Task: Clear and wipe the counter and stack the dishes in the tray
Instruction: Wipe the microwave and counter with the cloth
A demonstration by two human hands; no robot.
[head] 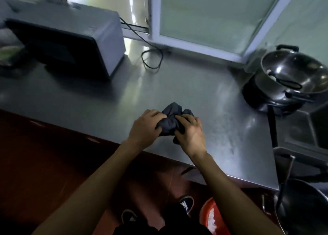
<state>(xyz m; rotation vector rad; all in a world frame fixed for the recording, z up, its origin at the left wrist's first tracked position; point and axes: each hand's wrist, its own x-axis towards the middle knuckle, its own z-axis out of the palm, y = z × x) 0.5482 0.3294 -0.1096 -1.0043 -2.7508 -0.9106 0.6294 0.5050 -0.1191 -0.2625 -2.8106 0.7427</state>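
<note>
1. The left hand [145, 128] had its fingers curled over the left side of a dark grey cloth [173, 118], gripping a bunch of it, knuckles up.
2. The right hand [190, 130] had its fingers bent and pinched into the right side of the same cloth, the thumb tucked under a fold near the lower edge.
3. The cloth sat crumpled between the two hands, at the centre of the frame, wadded into folds with a lump sticking up past the fingertips; it lay on or just above the steel counter [106, 99], which of the two could not be told.
4. The counter was a dull grey metal sheet with pale streaks and a faint smeared patch to the right of the hands.
5. At the upper left stood a grey microwave [71, 37] with a dark door, its black cord [152, 58] looped on the counter beside it.
6. At the right edge a steel pot [291, 74] rested on a black burner, a utensil lying inside it.
7. At the lower right a dark wok [305, 204] and a red basin [213, 218] showed below the counter edge.
8. No brand, label or writing could be read anywhere.
</note>
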